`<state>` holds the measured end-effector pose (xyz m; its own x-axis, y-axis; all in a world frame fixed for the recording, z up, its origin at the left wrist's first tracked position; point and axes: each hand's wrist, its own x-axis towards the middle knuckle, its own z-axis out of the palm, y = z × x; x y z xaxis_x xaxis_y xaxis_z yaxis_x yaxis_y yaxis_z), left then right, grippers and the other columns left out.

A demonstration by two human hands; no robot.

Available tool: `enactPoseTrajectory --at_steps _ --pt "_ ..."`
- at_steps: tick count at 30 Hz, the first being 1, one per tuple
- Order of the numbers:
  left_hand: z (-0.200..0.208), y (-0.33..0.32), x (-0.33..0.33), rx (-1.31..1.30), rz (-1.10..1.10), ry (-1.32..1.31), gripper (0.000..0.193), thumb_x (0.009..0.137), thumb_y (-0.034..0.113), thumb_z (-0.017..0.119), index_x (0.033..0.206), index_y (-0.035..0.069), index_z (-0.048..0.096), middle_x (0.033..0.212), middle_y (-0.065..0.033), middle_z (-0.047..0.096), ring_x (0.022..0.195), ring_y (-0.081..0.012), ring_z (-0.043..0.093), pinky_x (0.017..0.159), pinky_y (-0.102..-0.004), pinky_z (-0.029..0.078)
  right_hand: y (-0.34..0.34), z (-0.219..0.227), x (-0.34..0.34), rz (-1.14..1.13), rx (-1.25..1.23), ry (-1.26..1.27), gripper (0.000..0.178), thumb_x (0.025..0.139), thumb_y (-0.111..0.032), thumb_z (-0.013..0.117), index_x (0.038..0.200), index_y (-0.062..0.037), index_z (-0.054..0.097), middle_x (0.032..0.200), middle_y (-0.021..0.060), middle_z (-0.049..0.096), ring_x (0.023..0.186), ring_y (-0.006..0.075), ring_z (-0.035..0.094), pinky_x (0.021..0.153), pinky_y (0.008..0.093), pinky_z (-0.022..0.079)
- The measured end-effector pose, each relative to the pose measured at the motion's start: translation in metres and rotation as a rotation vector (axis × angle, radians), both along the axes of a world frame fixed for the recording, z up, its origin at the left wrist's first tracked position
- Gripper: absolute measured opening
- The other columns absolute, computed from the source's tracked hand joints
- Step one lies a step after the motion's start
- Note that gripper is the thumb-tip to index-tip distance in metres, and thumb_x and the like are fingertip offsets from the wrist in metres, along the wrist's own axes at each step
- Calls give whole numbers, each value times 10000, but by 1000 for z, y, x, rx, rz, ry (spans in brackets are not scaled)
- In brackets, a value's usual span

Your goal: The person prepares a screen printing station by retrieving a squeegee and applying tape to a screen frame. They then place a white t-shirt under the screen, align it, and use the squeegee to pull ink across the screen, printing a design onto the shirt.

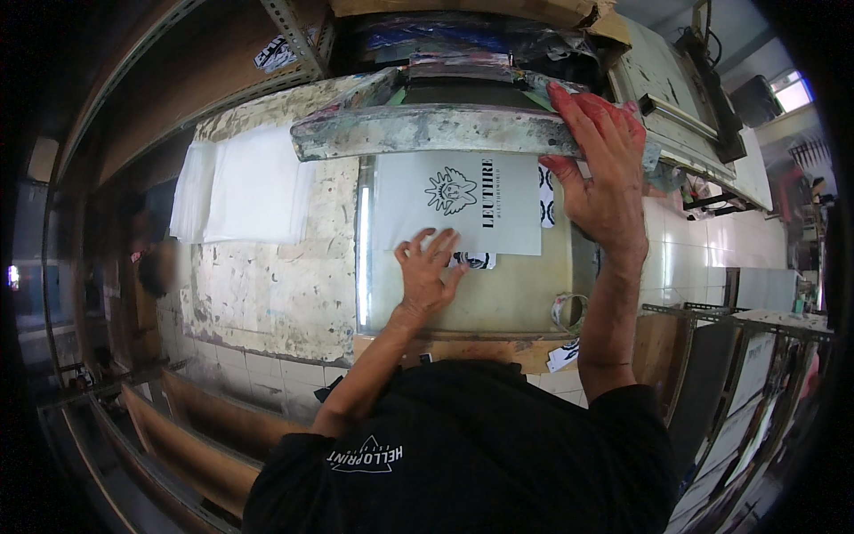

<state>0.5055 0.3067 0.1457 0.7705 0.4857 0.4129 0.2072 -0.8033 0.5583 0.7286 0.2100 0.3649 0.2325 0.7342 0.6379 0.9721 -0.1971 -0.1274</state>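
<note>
My left hand (429, 278) lies over the lower left edge of a pale sheet (516, 236) with a black crowned figure and lettering on it. Its fingers are spread and hold nothing. Under that sheet is a pale, light-coloured tabletop (503, 303), where pieces of black-and-white print (476, 260) stick out from the sheet's edges. My right hand (609, 173), red-stained on the fingers, grips the right end of a paint-spattered screen frame (436, 130). The frame is raised along its near side, over the sheet's far edge. Most of its mesh is hidden from this angle.
A stack of white paper (253, 191) lies on the stained worktop (267, 303) to the left. A tape roll (569, 311) stands near the tabletop's right front corner. Wooden shelves (191, 445) are at lower left, a rack of sheets (747, 383) at right, another machine (689, 107) at far right.
</note>
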Motion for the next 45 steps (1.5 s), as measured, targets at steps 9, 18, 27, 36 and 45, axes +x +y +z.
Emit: enactPoseTrajectory --at_steps 9,18,27,36,45 --pt "137 76 35 -813 226 -1013 821 846 116 768 1481 -43 273 1067 -110 604 900 -171 613 808 -286 493 -13 -14 4 91 141 13 660 708 -170 805 1321 -84 577 1164 102 600 1123 292 539 955 448 401" --pt "153 83 37 -722 365 -819 325 856 273 781 1006 14 654 876 -39 657 790 -146 615 721 -289 459 -42 -174 30 -235 452 402 347 783 -19 694 1127 -14 647 1076 186 643 1029 366 605 857 445 506" --pt "153 86 38 -725 362 -828 308 864 263 777 1006 18 656 861 -35 654 789 -140 616 732 -274 453 -20 -282 124 -453 -349 407 345 821 -152 677 1145 -36 649 1144 198 627 1059 402 585 921 465 476" --pt "152 86 40 -730 362 -832 296 864 262 778 967 17 648 853 -34 652 790 -140 624 730 -272 454 -33 -294 139 -212 -222 436 196 803 22 633 977 -10 549 983 171 643 910 390 603 777 471 490" --pt "154 85 40 -730 355 -848 311 865 271 776 993 18 649 867 -36 652 788 -141 619 728 -280 441 -73 -254 79 -251 102 754 134 911 2 534 1037 -12 577 926 179 653 888 377 646 749 399 499"
